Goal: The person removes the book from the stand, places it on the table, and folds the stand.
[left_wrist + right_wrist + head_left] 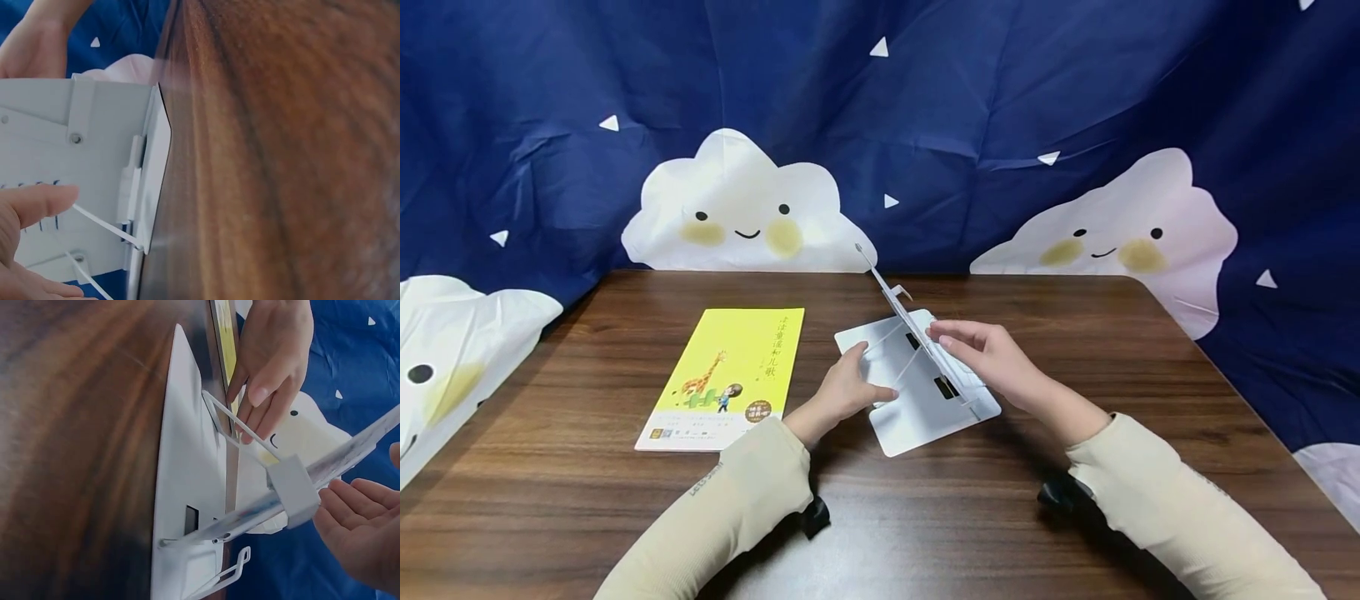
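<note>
A white metal book stand sits on the table, its flat base (917, 421) down and its back panel (109, 162) raised at a slant. A bent wire leg (244, 426) links the base and the panel's rear. My left hand (846, 387) is behind the panel beside the wire leg, thumb and fingers spread; whether it touches the wire I cannot tell. On the panel's front side is my right hand (1000, 367), fingers extended close to the panel. In the right wrist view, a white clip (294, 490) sits on the panel's edge.
A yellow children's book (737, 350) lies flat to the left of the stand. The brown wooden table (910, 533) reaches back to a dark blue curtain (925, 100) with smiling clouds.
</note>
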Tool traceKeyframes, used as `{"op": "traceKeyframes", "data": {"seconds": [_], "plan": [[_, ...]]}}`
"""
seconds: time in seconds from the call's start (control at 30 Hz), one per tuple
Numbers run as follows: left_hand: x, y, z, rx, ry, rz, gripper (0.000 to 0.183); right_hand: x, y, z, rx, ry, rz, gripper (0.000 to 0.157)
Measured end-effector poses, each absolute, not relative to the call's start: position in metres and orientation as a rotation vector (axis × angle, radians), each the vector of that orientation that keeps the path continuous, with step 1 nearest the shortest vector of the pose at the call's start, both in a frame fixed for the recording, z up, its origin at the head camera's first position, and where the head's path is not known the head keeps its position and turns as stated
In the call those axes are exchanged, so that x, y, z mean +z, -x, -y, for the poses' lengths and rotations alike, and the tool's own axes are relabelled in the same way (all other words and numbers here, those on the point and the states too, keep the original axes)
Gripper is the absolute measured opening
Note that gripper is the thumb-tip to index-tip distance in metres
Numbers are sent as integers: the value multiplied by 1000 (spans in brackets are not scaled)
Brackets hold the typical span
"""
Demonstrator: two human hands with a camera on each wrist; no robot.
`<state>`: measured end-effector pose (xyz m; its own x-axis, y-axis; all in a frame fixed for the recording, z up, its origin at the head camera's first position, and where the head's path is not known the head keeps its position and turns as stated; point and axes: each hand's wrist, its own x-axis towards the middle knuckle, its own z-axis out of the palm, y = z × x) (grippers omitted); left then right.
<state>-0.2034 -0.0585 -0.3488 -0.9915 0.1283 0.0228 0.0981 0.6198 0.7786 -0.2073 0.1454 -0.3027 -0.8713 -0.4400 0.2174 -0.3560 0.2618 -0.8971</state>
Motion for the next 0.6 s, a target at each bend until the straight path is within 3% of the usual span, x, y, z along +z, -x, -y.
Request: {"op": "traceKeyframes", "data": {"seconds": [0.6], "plan": [[-362, 212, 58, 1284, -207, -2795, 85, -327, 186, -152, -1668, 960, -2579, 30]]}}
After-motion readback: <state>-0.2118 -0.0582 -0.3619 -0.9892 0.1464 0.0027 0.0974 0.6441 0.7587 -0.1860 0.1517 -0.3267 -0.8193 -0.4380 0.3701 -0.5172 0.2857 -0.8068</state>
